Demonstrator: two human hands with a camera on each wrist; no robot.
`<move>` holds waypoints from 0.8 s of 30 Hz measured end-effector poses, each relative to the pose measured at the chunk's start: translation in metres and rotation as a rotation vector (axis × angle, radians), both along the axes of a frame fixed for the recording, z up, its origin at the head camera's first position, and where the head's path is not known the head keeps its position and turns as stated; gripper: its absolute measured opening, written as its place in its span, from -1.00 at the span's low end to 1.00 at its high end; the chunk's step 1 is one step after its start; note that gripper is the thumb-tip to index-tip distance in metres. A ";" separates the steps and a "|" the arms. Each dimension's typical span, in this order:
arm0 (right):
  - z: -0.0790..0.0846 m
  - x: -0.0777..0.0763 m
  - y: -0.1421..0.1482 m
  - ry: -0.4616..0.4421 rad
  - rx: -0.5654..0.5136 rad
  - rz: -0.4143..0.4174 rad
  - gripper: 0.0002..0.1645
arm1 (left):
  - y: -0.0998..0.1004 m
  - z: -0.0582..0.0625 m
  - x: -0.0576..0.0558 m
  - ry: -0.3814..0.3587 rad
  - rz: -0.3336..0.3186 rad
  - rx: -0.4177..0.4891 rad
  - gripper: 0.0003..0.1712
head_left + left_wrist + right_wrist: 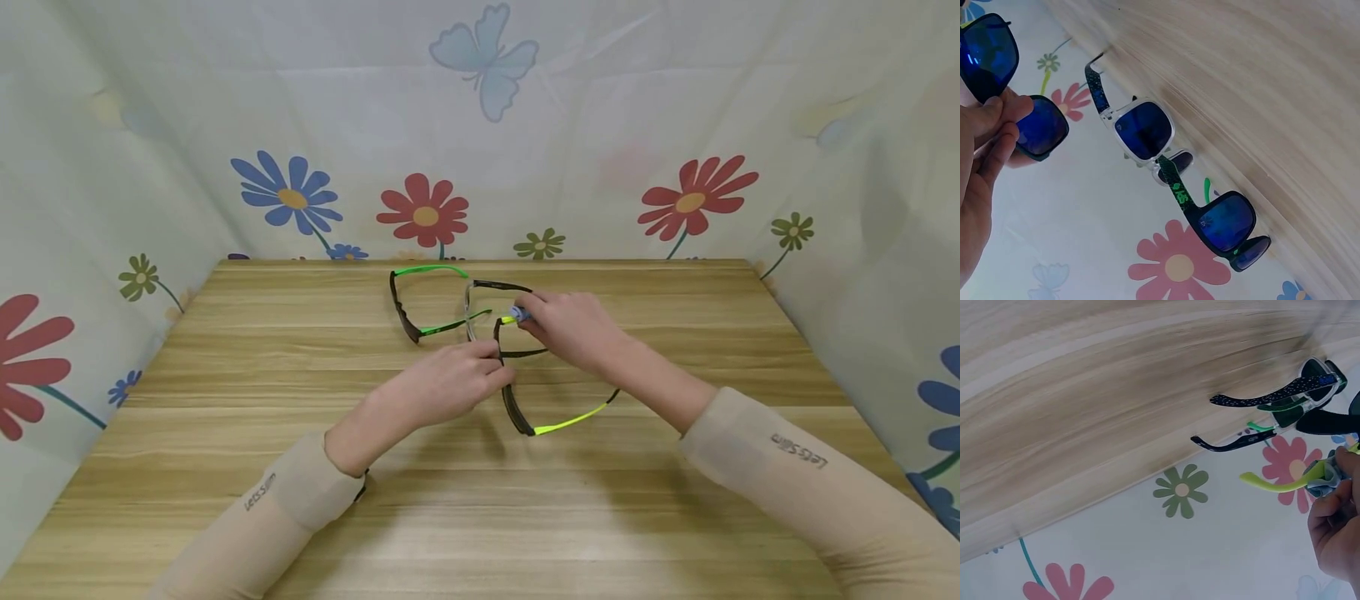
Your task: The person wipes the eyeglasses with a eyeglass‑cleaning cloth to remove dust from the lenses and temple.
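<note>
My left hand (pixel 453 383) pinches the dark front of a pair of sunglasses (pixel 516 410) at its middle, between the two lenses. These sunglasses have bright yellow-green arms and are tilted above the tabletop. In the left wrist view their lenses (pixel 990 53) look mirrored blue. My right hand (pixel 576 327) grips a small blue-grey cloth (pixel 1327 476) that is folded around one yellow arm (pixel 1272 485), near its hinge end. The tip of that arm sticks out beyond the cloth. My right fingers hide part of the cloth and the hinge.
Behind the hands stand two other pairs on the wooden table (pixel 247 367): clear-framed sunglasses (pixel 1144 130) with speckled dark arms, and black sunglasses (pixel 405 321) with green arms. A flower-printed curtain (pixel 570 150) hangs along the back and both sides.
</note>
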State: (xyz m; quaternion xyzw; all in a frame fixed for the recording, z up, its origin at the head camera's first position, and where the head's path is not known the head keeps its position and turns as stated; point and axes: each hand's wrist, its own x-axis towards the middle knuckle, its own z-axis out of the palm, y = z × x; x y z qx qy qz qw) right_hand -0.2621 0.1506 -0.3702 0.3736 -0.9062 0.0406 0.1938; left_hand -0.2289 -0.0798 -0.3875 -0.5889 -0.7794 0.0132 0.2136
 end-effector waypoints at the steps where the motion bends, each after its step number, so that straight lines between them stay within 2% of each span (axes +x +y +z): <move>1: -0.001 -0.001 0.002 -0.003 0.003 -0.011 -0.75 | 0.000 0.000 0.000 0.000 0.004 -0.004 -0.84; 9: -0.008 -0.005 0.015 -0.074 0.017 -0.098 -0.80 | -0.003 0.000 0.000 0.002 0.029 -0.028 -0.86; 15: -0.011 -0.006 0.031 -0.119 0.015 -0.143 -0.84 | -0.006 -0.001 -0.002 -0.041 0.042 -0.021 -0.85; 24: -0.013 -0.003 0.061 -0.257 0.032 -0.232 -0.86 | -0.012 0.001 -0.006 -0.071 0.079 -0.012 -0.78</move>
